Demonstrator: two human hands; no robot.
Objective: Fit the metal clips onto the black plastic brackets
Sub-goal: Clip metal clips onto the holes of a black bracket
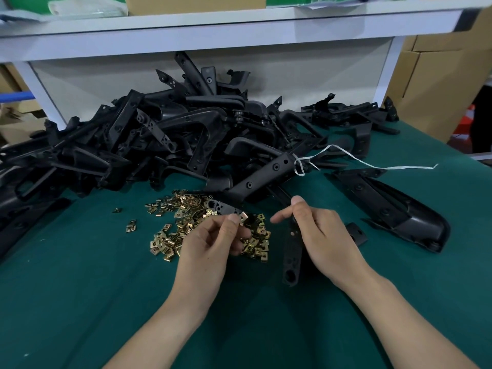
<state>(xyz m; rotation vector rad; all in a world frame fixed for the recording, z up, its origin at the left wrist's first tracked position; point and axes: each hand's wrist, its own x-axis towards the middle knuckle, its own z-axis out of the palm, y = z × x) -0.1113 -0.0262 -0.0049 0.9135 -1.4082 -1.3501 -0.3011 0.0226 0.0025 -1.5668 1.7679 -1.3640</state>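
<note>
A heap of small brass-coloured metal clips (173, 235) lies on the green table top (80, 288) in the middle. My left hand (213, 243) hovers over the heap and pinches one metal clip (242, 217) between thumb and forefinger. My right hand (316, 235) grips a long black plastic bracket (292, 259) that runs from under the palm down toward me. The two hands are close together, the clip a short way left of the bracket's upper end. Part of the bracket is hidden by my right hand.
A big pile of black plastic brackets (165, 134) fills the back of the table. A larger black part (394, 209) lies at the right, with a white string (372, 163) across it. A white shelf (213, 27) stands behind; cardboard boxes (439, 75) at right.
</note>
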